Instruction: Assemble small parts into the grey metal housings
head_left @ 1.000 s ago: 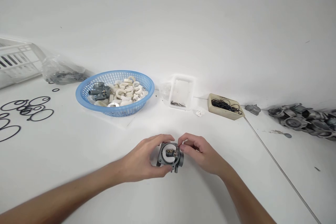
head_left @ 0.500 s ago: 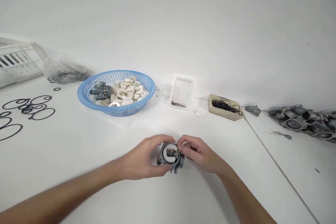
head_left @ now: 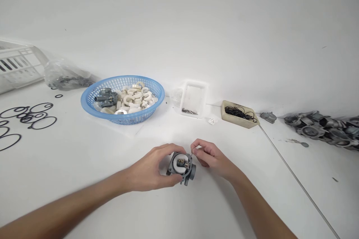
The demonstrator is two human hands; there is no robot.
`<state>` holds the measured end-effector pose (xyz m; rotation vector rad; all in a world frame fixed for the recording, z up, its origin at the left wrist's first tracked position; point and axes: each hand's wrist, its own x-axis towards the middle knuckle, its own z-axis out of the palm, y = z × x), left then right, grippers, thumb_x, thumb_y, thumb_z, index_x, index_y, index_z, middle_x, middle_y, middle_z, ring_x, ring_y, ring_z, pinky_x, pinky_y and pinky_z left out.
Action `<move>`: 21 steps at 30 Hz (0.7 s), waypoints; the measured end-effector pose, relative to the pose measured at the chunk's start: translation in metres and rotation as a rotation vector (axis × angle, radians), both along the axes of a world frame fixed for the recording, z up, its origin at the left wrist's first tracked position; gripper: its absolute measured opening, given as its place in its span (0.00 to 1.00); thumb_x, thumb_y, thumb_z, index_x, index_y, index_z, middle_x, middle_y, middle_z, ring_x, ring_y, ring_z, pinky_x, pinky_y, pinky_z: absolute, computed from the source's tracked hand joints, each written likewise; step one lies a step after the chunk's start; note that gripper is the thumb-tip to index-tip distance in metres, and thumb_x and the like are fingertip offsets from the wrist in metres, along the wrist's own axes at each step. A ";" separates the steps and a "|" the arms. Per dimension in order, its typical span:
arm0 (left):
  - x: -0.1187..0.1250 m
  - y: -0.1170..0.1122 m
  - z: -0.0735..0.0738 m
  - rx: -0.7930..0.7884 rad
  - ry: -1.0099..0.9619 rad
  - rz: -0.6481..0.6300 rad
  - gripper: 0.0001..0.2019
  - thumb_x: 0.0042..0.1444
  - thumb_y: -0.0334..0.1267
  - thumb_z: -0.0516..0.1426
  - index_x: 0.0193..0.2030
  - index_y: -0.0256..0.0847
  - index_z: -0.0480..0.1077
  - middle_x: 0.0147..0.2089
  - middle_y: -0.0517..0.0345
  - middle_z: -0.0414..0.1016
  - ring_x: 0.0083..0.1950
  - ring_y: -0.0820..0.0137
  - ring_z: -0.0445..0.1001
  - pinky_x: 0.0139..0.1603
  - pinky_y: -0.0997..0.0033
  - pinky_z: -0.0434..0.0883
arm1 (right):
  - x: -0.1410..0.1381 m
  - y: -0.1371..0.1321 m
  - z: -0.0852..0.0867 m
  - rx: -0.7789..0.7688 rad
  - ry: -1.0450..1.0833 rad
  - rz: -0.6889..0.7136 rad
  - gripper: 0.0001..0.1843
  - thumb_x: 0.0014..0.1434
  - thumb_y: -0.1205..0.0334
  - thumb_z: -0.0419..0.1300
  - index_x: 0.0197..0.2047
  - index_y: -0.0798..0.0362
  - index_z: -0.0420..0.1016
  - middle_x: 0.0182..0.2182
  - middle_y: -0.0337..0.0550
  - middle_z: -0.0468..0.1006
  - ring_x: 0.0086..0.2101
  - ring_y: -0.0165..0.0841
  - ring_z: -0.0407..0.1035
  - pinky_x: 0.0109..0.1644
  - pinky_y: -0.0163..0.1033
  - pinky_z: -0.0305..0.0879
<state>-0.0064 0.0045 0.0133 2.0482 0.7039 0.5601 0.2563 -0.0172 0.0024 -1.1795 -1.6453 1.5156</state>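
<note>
A grey metal carburetor (head_left: 192, 173) rests on the white table, its open bowl side facing up with a white float (head_left: 178, 167) and brass jets inside. My left hand (head_left: 157, 168) grips it from the left, fingers over the far edge and thumb along the near edge. At its upper right edge, my right hand (head_left: 209, 157) pinches a small thin piece between thumb and index finger, too small to name. The tip of this piece points down at the carburetor's rim.
Behind my hands stands a blue basket (head_left: 123, 118) with white floats and another carburetor (head_left: 106, 98). A white tray (head_left: 193, 99) holds small pins. A beige tray (head_left: 239, 121) holds black rings. Metal bowls (head_left: 322, 129) pile up at right; black rings (head_left: 42, 122) lie at left.
My right hand has lifted slightly and shifted a little away from the carburetor's inside, so its pinched piece shows at the rim. The left hand keeps its grip.
</note>
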 end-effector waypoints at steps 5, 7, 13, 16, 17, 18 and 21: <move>0.000 -0.001 -0.001 -0.013 0.004 0.021 0.17 0.63 0.41 0.63 0.59 0.48 0.73 0.54 0.56 0.79 0.51 0.61 0.78 0.51 0.63 0.74 | 0.000 0.000 -0.001 -0.010 0.010 0.030 0.16 0.74 0.46 0.57 0.43 0.51 0.69 0.24 0.30 0.53 0.26 0.28 0.48 0.30 0.36 0.46; 0.000 -0.001 -0.001 -0.015 0.010 0.022 0.17 0.64 0.42 0.63 0.59 0.48 0.73 0.55 0.55 0.79 0.52 0.61 0.78 0.50 0.64 0.74 | 0.000 0.000 0.000 -0.007 0.006 0.035 0.17 0.75 0.46 0.57 0.43 0.51 0.70 0.24 0.30 0.53 0.25 0.28 0.48 0.30 0.36 0.46; 0.000 -0.001 -0.002 -0.006 0.002 0.020 0.16 0.65 0.43 0.63 0.58 0.49 0.73 0.54 0.57 0.79 0.51 0.62 0.78 0.51 0.64 0.74 | 0.000 -0.002 0.003 -0.028 0.028 0.032 0.19 0.73 0.43 0.58 0.42 0.51 0.70 0.23 0.30 0.54 0.25 0.28 0.49 0.30 0.36 0.46; 0.000 -0.001 -0.002 -0.001 0.005 0.020 0.16 0.65 0.43 0.63 0.58 0.48 0.73 0.54 0.57 0.79 0.51 0.62 0.78 0.52 0.64 0.74 | -0.001 -0.003 0.004 -0.035 0.054 0.037 0.19 0.73 0.43 0.59 0.42 0.51 0.69 0.23 0.30 0.54 0.25 0.28 0.49 0.30 0.36 0.46; 0.000 0.000 -0.002 0.005 0.004 0.022 0.15 0.64 0.43 0.64 0.57 0.49 0.73 0.54 0.57 0.78 0.51 0.62 0.78 0.52 0.64 0.74 | -0.001 -0.003 0.004 -0.035 0.058 0.038 0.19 0.73 0.43 0.58 0.42 0.51 0.69 0.23 0.30 0.54 0.25 0.28 0.49 0.30 0.35 0.46; 0.001 0.000 -0.002 0.013 0.000 0.023 0.15 0.64 0.42 0.64 0.57 0.49 0.73 0.54 0.57 0.78 0.52 0.62 0.78 0.53 0.64 0.74 | -0.002 -0.003 0.005 -0.035 0.061 0.039 0.19 0.74 0.43 0.58 0.42 0.51 0.69 0.23 0.30 0.54 0.25 0.28 0.49 0.30 0.35 0.46; 0.001 0.000 -0.004 0.049 -0.020 0.023 0.15 0.64 0.41 0.64 0.57 0.49 0.74 0.55 0.56 0.77 0.53 0.62 0.77 0.55 0.65 0.74 | -0.003 -0.004 0.005 -0.035 0.055 0.039 0.19 0.74 0.43 0.58 0.42 0.51 0.69 0.23 0.30 0.54 0.25 0.28 0.48 0.30 0.35 0.46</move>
